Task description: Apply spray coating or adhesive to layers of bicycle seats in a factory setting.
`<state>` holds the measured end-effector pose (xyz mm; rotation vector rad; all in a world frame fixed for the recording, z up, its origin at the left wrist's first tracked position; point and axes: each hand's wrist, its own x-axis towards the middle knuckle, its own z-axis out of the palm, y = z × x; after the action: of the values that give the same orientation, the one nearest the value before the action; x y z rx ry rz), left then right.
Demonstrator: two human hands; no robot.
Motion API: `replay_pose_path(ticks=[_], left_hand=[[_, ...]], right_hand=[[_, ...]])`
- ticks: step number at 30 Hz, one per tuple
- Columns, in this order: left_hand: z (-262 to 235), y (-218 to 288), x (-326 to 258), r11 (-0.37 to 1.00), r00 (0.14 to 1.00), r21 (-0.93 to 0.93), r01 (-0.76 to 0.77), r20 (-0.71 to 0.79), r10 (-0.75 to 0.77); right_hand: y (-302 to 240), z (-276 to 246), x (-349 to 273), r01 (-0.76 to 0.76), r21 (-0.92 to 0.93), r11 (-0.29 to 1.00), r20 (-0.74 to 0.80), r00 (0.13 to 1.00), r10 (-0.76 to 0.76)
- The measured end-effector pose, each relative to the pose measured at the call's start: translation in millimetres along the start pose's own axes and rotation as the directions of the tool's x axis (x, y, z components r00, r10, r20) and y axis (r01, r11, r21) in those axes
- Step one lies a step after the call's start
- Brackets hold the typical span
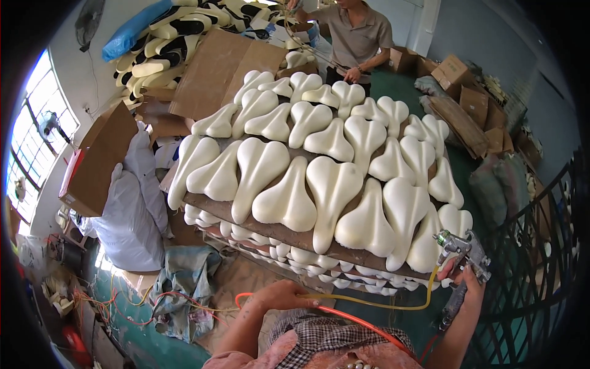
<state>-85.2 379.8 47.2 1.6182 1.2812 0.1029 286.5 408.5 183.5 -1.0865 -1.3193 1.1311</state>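
Note:
My right hand (471, 288) is closed round the grip of a metal spray gun (462, 251), held at the near right corner of a stack of boards. A yellow hose (375, 304) runs from the gun to my left hand (283, 296). That hand is closed at waist height, where the yellow hose and an orange hose (350, 317) pass through it; its inner fingers are partly hidden. In front of me, cream bicycle saddle pads (335, 184) cover the top board (224, 211) in rows, their narrow ends pointing in alternating directions. More pads show on the layers below.
Across the stack stands a person (356, 37) holding a thin hose. White sacks (132, 215) and a cardboard box (101, 160) are at left. Hoses trail over the floor beside a stained cloth (184, 286). A dark lattice rack (522, 313) rises close on the right.

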Motion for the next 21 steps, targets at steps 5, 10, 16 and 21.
replay_pose_path(ticks=[5,10,16,21], left_hand=[[0.1,1.4,-2.9,1.000,0.999,-0.022,0.008,0.048,-0.007],[0.7,3.8,-2.7,1.000,0.998,0.011,-0.007,0.057,0.007],[-2.4,4.7,-0.2,0.999,0.997,0.012,-0.042,0.058,0.042],[3.1,-5.6,5.0,0.998,0.997,0.020,-0.068,0.043,0.067]], right_hand=[[-1.1,9.3,-4.6,0.013,0.010,1.000,-0.039,0.999,-0.013],[4.1,4.8,-16.7,0.001,0.005,1.000,-0.080,0.997,-0.001],[2.4,8.8,-14.5,0.029,-0.010,1.000,-0.095,0.995,-0.030],[1.4,10.5,-14.0,0.042,0.034,0.999,-0.086,0.996,-0.038]])
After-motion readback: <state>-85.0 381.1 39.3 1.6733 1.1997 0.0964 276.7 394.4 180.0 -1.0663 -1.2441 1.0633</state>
